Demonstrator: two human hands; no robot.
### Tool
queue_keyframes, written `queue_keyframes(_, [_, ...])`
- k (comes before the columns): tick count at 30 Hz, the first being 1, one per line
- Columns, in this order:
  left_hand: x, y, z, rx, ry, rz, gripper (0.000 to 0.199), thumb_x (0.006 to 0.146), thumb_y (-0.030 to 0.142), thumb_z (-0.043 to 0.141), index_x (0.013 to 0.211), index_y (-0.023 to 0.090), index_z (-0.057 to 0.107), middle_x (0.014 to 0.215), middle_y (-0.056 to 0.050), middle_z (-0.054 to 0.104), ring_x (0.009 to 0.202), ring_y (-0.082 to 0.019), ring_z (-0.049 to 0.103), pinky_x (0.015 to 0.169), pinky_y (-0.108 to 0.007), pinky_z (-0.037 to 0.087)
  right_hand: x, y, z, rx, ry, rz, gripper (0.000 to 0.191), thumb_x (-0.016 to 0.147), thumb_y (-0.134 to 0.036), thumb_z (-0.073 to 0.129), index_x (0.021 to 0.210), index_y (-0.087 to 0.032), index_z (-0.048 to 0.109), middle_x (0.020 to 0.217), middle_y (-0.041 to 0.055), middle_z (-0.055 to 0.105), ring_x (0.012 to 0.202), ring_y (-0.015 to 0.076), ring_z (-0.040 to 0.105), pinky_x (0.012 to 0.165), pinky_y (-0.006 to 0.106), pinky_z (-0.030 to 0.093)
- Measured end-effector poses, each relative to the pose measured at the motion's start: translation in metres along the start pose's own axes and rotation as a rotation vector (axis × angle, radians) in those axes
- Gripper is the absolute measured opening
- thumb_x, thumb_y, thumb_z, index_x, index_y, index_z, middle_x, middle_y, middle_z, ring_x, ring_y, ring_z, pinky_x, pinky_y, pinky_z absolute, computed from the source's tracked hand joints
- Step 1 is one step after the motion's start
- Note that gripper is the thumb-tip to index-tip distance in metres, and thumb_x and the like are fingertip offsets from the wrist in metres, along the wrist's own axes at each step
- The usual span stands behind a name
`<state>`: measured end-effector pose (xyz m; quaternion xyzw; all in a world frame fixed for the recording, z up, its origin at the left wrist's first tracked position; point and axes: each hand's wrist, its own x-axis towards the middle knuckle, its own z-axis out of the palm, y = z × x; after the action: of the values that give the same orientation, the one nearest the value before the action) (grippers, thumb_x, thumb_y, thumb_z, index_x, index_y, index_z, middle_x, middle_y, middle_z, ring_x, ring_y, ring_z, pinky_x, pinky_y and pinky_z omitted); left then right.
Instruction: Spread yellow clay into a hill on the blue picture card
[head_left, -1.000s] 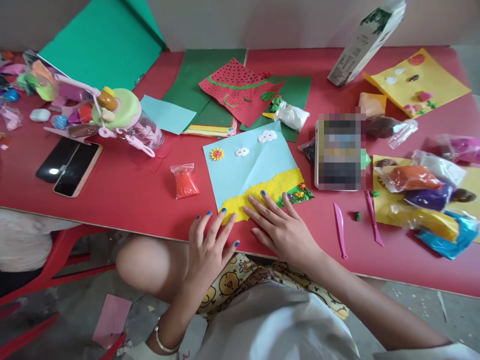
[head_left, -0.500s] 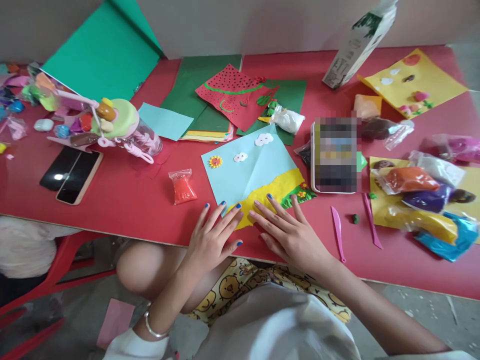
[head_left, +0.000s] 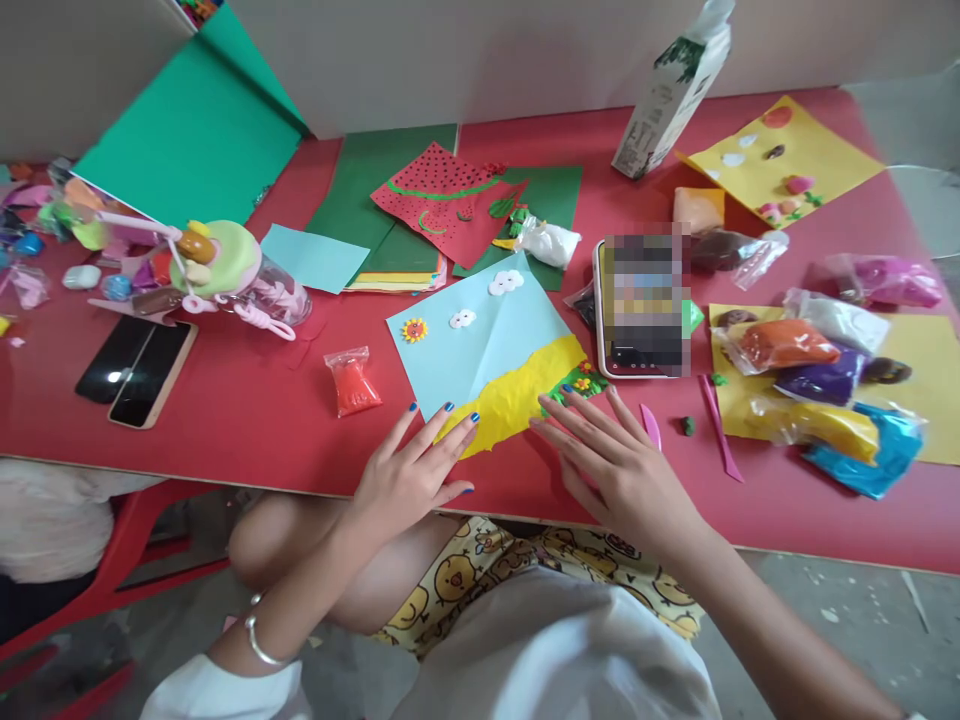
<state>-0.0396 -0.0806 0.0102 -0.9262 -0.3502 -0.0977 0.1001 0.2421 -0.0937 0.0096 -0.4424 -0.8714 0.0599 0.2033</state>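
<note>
A light-blue sheet of paper [head_left: 450, 365] lies on the red table in front of me. It bears a clay sun [head_left: 414, 330], white clouds [head_left: 506, 283], a broad patch of yellow clay [head_left: 517, 395] and a green strip with small flowers [head_left: 583, 382]. My left hand [head_left: 409, 475] is open, its fingertips over the sheet's lower left corner and the yellow edge. With fingers stretched out, my right hand [head_left: 622, 470] reaches over the green strip at the lower right. Neither hand holds anything.
A bag of red clay [head_left: 352, 382] lies left of the sheet. To the right are a propped phone [head_left: 637, 355], pink clay knives [head_left: 721, 430] and several clay bags [head_left: 787, 345]. A carton [head_left: 671, 100] and a lidded cup [head_left: 232, 265] stand farther back.
My right hand has shifted right, off the yellow clay toward the green strip, now covering part of a pink knife. My left hand stays at the lower left corner. The view has turned slightly.
</note>
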Motion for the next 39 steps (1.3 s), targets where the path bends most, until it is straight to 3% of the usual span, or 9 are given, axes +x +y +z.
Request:
queue_keyframes(4, [0.004,-0.004,0.001,-0.024,0.025,0.048,0.045,0.100,0.048,0.041,0.138,0.027,0.055,0.130,0.001,0.066,0.124,-0.020,0.056,0.123,-0.039,0.018,0.010,-0.009,0.009,-0.049,-0.045,0.002,0.041,0.094,-0.016,0.043,0.132,-0.019,0.061,0.149,0.0091,0.046,0.141,0.0326,0.039,0.112,0.065,0.033])
queue_keyframes(9, [0.013,-0.003,0.005,-0.084,-0.068,0.026,0.053,0.098,0.061,0.032,0.139,0.035,0.053,0.136,0.001,0.062,0.130,-0.023,0.050,0.124,-0.044,0.012,0.010,-0.011,0.014,-0.062,-0.086,0.003,0.040,0.095,-0.016,0.044,0.131,-0.019,0.061,0.152,0.0096,0.043,0.141,0.0349,0.039,0.111,0.067,0.032])
queue_keyframes(14, [0.020,0.000,0.004,-0.063,-0.055,0.118,0.052,0.099,0.057,0.037,0.138,0.028,0.056,0.135,0.000,0.062,0.129,-0.022,0.049,0.125,-0.045,0.007,0.010,-0.008,0.017,-0.029,-0.070,-0.006,0.039,0.095,-0.015,0.043,0.129,-0.018,0.062,0.150,0.0078,0.046,0.141,0.0347,0.039,0.112,0.067,0.030])
queue_keyframes(20, [0.022,0.004,0.000,-0.018,-0.121,0.125,0.052,0.098,0.056,0.041,0.141,0.029,0.052,0.139,0.000,0.059,0.133,-0.023,0.044,0.125,-0.046,0.013,0.009,-0.004,0.017,-0.003,-0.094,-0.029,0.042,0.095,-0.016,0.042,0.133,-0.017,0.059,0.149,0.0065,0.047,0.139,0.0343,0.042,0.113,0.068,0.027])
queue_keyframes(27, [0.029,0.007,-0.001,0.000,-0.119,0.144,0.050,0.098,0.055,0.042,0.136,0.027,0.057,0.137,0.001,0.060,0.130,-0.022,0.046,0.126,-0.047,0.007,0.011,-0.004,0.017,0.019,-0.075,-0.022,0.043,0.095,-0.013,0.041,0.133,-0.017,0.059,0.148,0.0068,0.048,0.139,0.0341,0.041,0.112,0.069,0.029])
queue_keyframes(35, [0.019,0.008,0.008,-0.091,-0.003,0.077,0.053,0.101,0.053,0.031,0.142,0.027,0.051,0.128,-0.003,0.065,0.125,-0.022,0.051,0.123,-0.043,0.016,0.012,0.000,0.015,0.024,-0.001,0.077,0.043,0.093,-0.010,0.038,0.129,-0.013,0.061,0.145,0.0073,0.052,0.137,0.0348,0.045,0.112,0.068,0.031])
queue_keyframes(39, [0.020,0.011,0.007,-0.094,0.035,0.004,0.052,0.101,0.051,0.031,0.136,0.023,0.058,0.124,-0.005,0.068,0.123,-0.023,0.052,0.121,-0.043,0.021,0.011,0.002,0.015,0.016,-0.011,0.051,0.041,0.094,-0.011,0.038,0.126,-0.013,0.063,0.142,0.0058,0.055,0.136,0.0335,0.046,0.115,0.068,0.027])
